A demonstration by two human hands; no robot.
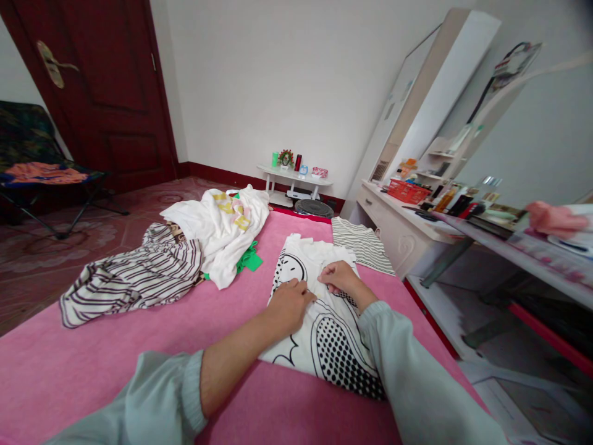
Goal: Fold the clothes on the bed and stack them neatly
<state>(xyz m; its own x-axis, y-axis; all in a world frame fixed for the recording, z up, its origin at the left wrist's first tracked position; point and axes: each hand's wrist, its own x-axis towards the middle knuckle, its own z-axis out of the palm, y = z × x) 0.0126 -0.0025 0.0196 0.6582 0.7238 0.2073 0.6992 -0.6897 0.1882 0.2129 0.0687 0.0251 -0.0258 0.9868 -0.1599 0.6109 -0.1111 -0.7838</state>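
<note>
A white T-shirt (303, 337) with bold black line and dot prints lies spread on the pink bed cover (222, 346) in front of me. My left hand (290, 306) is on the middle of the shirt, its fingers bent and closed on the fabric. Just beyond and to its right, my right hand (340, 278) pinches the shirt between thumb and fingers near the upper part. The two hands are close together but apart. Part of the shirt's print is hidden under my hands and right sleeve.
Left on the bed are a striped garment (134, 275), a white garment (217, 225) with a yellow print and a green cloth (250, 258). A folded striped garment (361, 244) lies at the far right edge. A dressing table (393, 216) stands right of the bed.
</note>
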